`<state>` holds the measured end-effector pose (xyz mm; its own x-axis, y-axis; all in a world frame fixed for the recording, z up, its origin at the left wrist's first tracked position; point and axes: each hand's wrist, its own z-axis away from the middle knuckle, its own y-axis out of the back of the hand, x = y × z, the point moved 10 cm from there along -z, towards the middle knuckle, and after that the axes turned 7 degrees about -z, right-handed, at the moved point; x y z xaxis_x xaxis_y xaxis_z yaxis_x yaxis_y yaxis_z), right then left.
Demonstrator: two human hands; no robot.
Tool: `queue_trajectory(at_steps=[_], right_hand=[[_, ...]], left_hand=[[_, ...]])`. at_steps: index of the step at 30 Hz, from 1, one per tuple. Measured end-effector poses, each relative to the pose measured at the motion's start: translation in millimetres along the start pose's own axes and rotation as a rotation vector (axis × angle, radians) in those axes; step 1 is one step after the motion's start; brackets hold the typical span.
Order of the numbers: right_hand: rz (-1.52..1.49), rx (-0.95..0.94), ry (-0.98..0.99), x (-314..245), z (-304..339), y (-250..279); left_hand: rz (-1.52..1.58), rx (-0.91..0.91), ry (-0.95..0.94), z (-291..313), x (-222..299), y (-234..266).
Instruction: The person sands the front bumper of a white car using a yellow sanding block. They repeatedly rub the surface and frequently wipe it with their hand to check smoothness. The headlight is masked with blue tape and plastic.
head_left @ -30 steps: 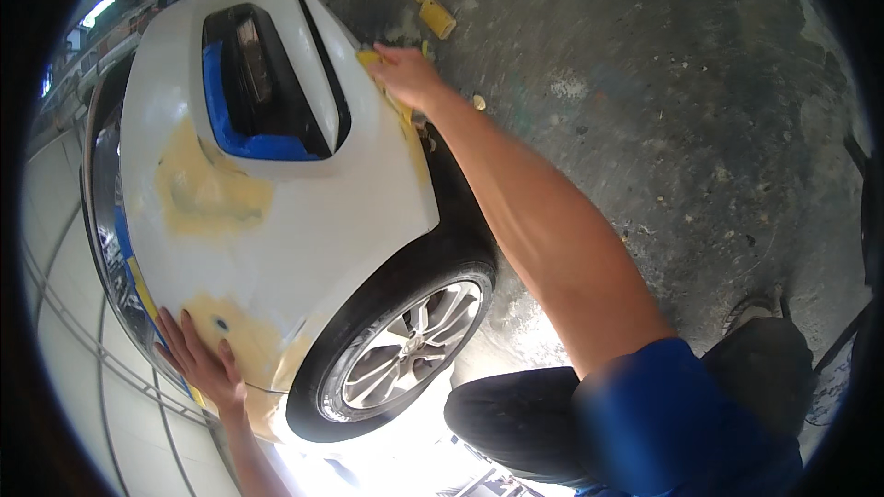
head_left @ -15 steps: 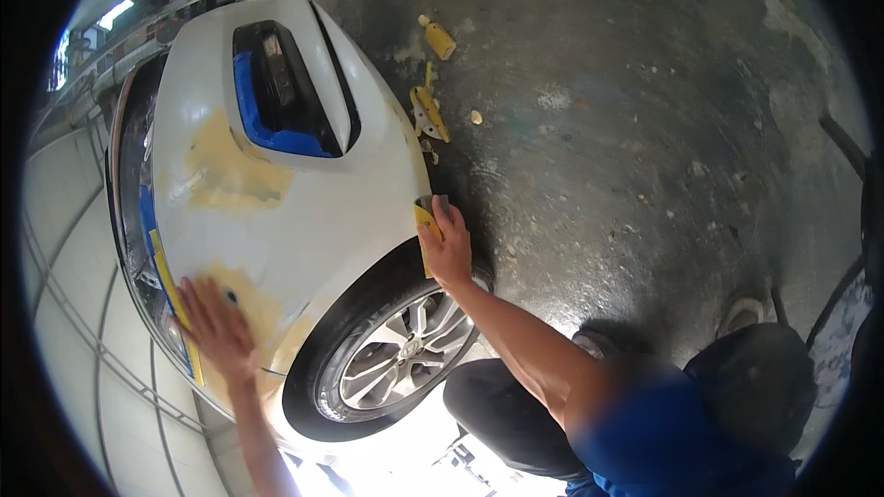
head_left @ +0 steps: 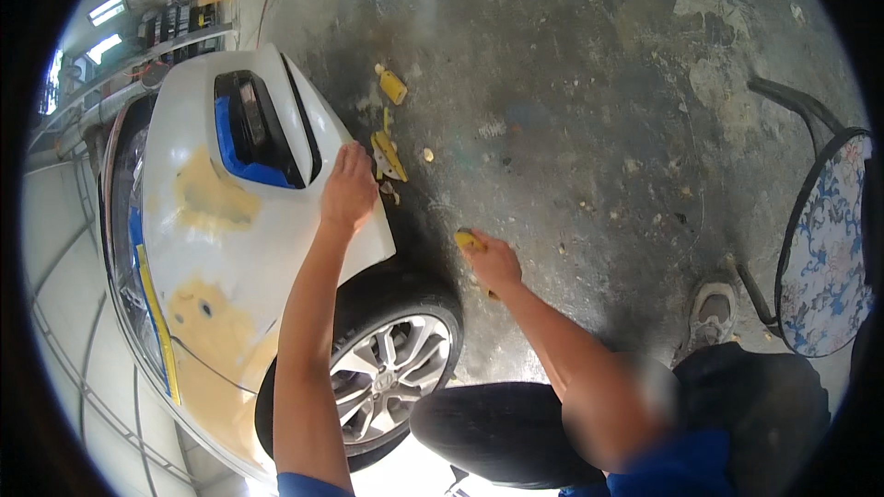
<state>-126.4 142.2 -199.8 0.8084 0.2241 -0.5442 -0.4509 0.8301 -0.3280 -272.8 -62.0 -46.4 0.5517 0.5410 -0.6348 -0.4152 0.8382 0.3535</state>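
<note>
A white car bumper [head_left: 276,276] with tan patches of filler fills the left side, and its dark fog-lamp opening [head_left: 262,133] is edged with blue tape. On the bumper's lower edge lies my left hand [head_left: 350,191], open, fingers stretched over the surface and holding nothing. My right hand [head_left: 494,264] is closed on a piece of yellow sandpaper [head_left: 468,241], held over the floor, apart from the car. Most of the sandpaper is hidden by the fingers. Below my left forearm is the wheel [head_left: 391,377] with its black tyre.
A yellow bottle [head_left: 393,87] and yellow scraps [head_left: 389,156] lie on the concrete floor [head_left: 571,156] beyond the bumper. A stool with a floral seat [head_left: 829,248] stands at the right. My shoe [head_left: 712,313] is near it. Shelves [head_left: 184,0] are at the far left.
My left hand has left the tan patch by the yellow tape and moved to the bumper's lower edge. My right hand has drawn away from the wheel arch, sandpaper still held. The view has shifted.
</note>
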Motion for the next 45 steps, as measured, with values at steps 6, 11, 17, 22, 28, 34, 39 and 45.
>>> queue_trajectory(at_steps=[6, 11, 17, 22, 28, 34, 39, 45], right_hand=[[-0.091, 0.022, -0.099, 9.1, -4.2, -0.1], [-0.171, -0.005, -0.137, 1.9, 8.3, -17.8], [-0.163, 0.002, -0.116, -9.4, -4.3, -29.2], [-0.333, -0.037, -0.027, -20.4, -35.1, -74.7], [-0.326, 0.039, 0.284, -132.4, -41.6, -109.4], [-0.232, 0.138, 0.581, -134.8, -8.3, -115.9], [-0.157, 0.087, 0.682, -231.6, -75.3, -98.4], [-0.243, -0.056, 0.715, -226.3, -99.6, -107.9]], left_hand=[[-0.057, 0.05, -0.127, 69.3, 82.1, -15.3], [-0.146, 0.067, -0.243, 109.9, 110.0, -29.2], [0.098, -0.306, -0.366, 184.0, 138.5, -54.3], [0.352, 0.023, -0.156, 210.3, 50.0, 64.7], [0.115, 0.107, 0.265, 314.1, -131.3, 118.9], [-0.041, 0.064, 0.449, 389.1, -182.4, 111.2], [-0.04, 0.056, 0.453, 387.5, -183.9, 111.3], [-0.057, 0.072, 0.438, 387.1, -182.5, 111.7]])
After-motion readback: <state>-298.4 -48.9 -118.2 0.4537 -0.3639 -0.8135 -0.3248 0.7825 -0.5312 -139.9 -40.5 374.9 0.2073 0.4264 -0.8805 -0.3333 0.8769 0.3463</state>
